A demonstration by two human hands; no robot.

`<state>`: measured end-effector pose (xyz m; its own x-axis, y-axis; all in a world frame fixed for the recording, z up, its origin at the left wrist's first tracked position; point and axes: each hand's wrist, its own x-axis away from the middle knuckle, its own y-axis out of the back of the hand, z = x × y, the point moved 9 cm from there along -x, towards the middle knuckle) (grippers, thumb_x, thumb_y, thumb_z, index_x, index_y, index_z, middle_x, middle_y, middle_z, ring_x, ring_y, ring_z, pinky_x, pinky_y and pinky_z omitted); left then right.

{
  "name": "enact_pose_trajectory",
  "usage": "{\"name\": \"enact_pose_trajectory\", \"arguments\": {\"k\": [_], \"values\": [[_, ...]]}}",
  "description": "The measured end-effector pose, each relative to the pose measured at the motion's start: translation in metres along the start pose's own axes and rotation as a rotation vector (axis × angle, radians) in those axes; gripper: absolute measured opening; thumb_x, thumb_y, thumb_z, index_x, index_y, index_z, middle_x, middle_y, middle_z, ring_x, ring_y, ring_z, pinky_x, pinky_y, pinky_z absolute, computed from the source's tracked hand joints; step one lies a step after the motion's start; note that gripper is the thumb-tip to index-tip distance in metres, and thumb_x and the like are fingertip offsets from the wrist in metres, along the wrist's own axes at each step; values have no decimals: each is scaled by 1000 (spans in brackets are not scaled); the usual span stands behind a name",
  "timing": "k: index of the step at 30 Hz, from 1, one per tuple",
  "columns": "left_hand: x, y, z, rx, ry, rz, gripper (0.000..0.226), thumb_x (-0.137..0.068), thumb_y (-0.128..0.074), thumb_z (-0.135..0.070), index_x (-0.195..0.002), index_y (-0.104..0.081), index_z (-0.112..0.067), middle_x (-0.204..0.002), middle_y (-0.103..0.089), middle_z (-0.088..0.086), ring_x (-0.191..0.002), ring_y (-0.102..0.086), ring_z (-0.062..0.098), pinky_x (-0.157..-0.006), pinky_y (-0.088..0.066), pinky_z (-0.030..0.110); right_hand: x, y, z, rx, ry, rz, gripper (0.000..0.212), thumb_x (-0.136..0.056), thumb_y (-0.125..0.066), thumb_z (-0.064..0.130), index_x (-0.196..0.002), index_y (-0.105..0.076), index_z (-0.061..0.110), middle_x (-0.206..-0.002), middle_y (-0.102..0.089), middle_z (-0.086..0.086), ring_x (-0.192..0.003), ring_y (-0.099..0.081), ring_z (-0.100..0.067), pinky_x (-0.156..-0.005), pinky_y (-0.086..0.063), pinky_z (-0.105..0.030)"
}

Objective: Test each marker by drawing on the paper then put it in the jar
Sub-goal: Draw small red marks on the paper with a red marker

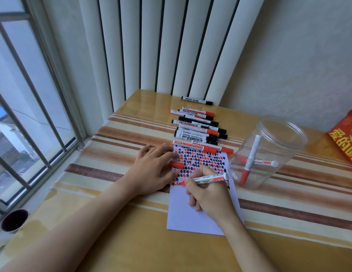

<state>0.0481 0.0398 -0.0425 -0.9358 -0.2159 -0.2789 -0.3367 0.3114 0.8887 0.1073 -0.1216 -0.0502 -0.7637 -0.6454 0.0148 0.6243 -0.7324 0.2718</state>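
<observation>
The red marker in use lies nearly level across the right hand, whose fingers and thumb curl around its white barrel; its tip end is hidden at the fingertips, over the paper, and its red rear end points right toward the jar. The paper is a white sheet lying lengthwise on the desk, its far half filled with rows of small red and black marks, its near half blank. The left hand rests flat on the desk at the paper's left edge, fingers straight and spread, the fingertips touching the sheet. A loose red cap lies just beside those fingers, on the paper's left edge.

To the right of the paper stands the jar, clear plastic, open-topped. Inside it are two red markers: one leans upright with its red cap down, the other lies across the bottom.

Beyond the paper's far edge lies a row of markers, red-capped and black-capped, mostly side by side and pointing left-right; the nearest red one touches or overlaps the sheet's far edge, and one black marker lies apart at the far end.

The desk has a glossy striped cover. A red packet sits at the far right, a dark cup at the near left by the window.
</observation>
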Motion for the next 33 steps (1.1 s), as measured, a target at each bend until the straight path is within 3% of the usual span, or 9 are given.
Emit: {"name": "enact_pose_trajectory", "arguments": {"k": [5, 16, 21, 24, 29, 33], "values": [[0, 0, 0, 5, 1, 13, 54, -92, -42, -64, -139, -49, -37, -152, -38, -13, -142, -34, 8, -122, -11, 48, -1, 6, 0, -15, 0, -51, 15, -83, -67, 25, -73, -59, 34, -62, -67, -7, -43, -62, -24, -39, -43, -25], [0, 2, -2, 17, 4, 20, 57, -90, -37, -66, -137, -50, -38, -152, -39, -13, -142, -34, 7, -122, -11, 49, -1, 2, -1, -7, -3, -16, 13, -83, -66, 29, -73, -57, 31, -63, -66, -7, -42, -60, -23, -39, -42, -25], [1, 3, -3, 19, 3, 10, 60, -89, -32, -68, -136, -52, -38, -151, -40, -12, -141, -36, 8, -121, -13, 49, -2, 6, -1, -38, 8, -55, 14, -87, -67, 24, -77, -56, 24, -63, -66, -7, -43, -61, -25, -38, -42, -26], [1, 6, -5, 31, -2, 3, 59, -89, -33, -67, -136, -52, -38, -150, -41, -11, -140, -37, 9, -121, -13, 48, -2, 6, -1, -22, 6, -37, 20, -92, -68, 18, -76, -59, 28, -64, -67, -7, -43, -62, -23, -39, -42, -26], [1, 13, -10, 107, -42, -30, 37, -93, -51, -54, -125, -62, -39, -142, -48, -11, -136, -41, 7, -118, -19, 48, -1, 3, 0, -25, -8, -7, 14, -82, -64, 25, -71, -57, 30, -61, -65, -8, -40, -58, -23, -38, -39, -25], [0, 19, -15, 142, -71, -51, 23, -93, -64, -41, -115, -69, -35, -126, -54, -11, -123, -48, 9, -110, -30, 44, -2, 11, 0, -120, 8, -57, 16, -94, -67, 19, -82, -57, 19, -66, -65, -7, -44, -58, -24, -38, -37, -26]]}}
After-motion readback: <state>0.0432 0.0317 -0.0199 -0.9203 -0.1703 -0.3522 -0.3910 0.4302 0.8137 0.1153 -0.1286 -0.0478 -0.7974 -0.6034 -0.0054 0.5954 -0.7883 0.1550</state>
